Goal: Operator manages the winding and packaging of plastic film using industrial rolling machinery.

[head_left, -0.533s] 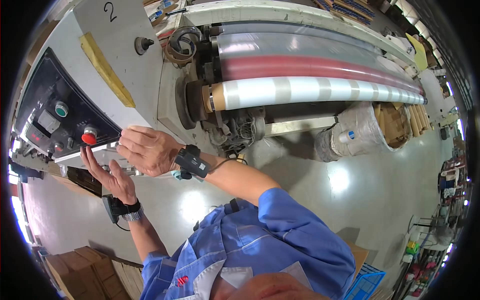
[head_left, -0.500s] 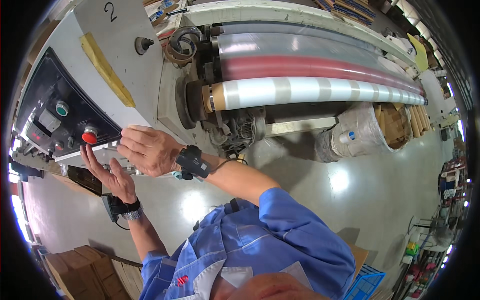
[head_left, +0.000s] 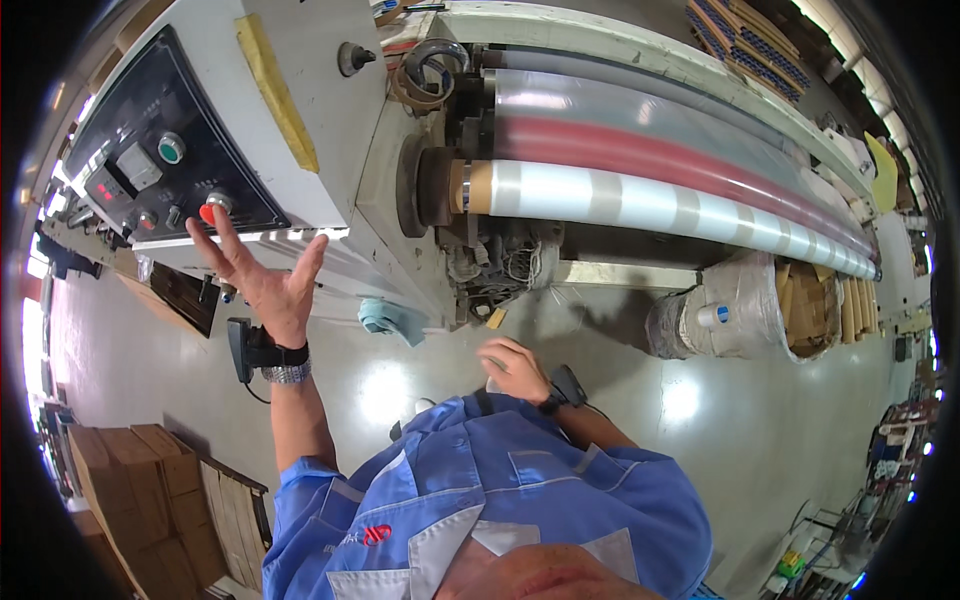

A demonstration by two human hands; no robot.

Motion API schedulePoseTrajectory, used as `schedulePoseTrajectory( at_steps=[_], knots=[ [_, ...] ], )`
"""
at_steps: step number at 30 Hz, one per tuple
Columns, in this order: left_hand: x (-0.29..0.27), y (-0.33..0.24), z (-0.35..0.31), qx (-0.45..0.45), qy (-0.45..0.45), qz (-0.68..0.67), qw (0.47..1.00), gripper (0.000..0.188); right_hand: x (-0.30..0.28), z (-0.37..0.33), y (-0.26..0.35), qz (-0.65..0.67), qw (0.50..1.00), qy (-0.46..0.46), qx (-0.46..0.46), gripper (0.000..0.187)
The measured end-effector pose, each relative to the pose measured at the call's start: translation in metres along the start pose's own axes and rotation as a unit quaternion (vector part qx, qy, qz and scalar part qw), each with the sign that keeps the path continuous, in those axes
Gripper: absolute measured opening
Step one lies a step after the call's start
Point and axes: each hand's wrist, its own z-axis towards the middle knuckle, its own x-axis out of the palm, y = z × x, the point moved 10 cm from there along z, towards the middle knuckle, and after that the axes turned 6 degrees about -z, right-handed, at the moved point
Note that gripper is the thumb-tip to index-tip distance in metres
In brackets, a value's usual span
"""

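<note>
My left hand (head_left: 268,290) reaches up to the black control panel (head_left: 180,110) on the white machine cabinet. Its fingers are spread, with fingertips over the lower edge of a red push button (head_left: 213,211); whether they press it I cannot tell. A green button (head_left: 171,149) sits above it on the panel. In front of my waist hangs my right hand (head_left: 517,372), loosely bent and a little blurred, with nothing visible in it. To the right of the cabinet lies a long roll wrapped in white and grey-banded film (head_left: 640,205), beside a red roller (head_left: 640,150).
A pale blue cloth (head_left: 390,318) hangs at the cabinet's lower edge. Under the rollers stands a plastic-wrapped bin (head_left: 740,305) with cardboard tubes. Cardboard boxes (head_left: 140,480) are stacked at the lower left. A yellow tape strip (head_left: 276,90) sticks to the cabinet.
My right hand has dropped from the panel's edge to my waist. My left hand has risen a little, its fingers now at the red button. The view has shifted, so the machine appears further right.
</note>
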Motion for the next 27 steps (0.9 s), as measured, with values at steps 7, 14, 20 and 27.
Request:
schedulePoseTrajectory(
  at_steps=[7,14,20,27],
  knots=[
    [0.015,0.0,-0.007,-0.023,-0.004,0.042,0.999,0.122,-0.016,-0.116,-0.125,-0.017,0.982,-0.043,0.181,0.014],
    [0.016,0.007,-0.013,-0.05,-0.009,0.037,0.998,0.124,-0.022,-0.151,-0.175,0.01,0.961,-0.038,0.275,0.017],
    [0.017,0.01,-0.011,-0.036,-0.004,0.039,0.999,0.132,-0.028,-0.178,-0.207,-0.075,0.963,-0.041,0.257,0.019],
    [0.019,0.009,-0.011,-0.02,0.004,0.046,0.999,0.135,-0.015,-0.21,-0.242,-0.031,0.915,-0.001,0.403,0.023]
  ],
)
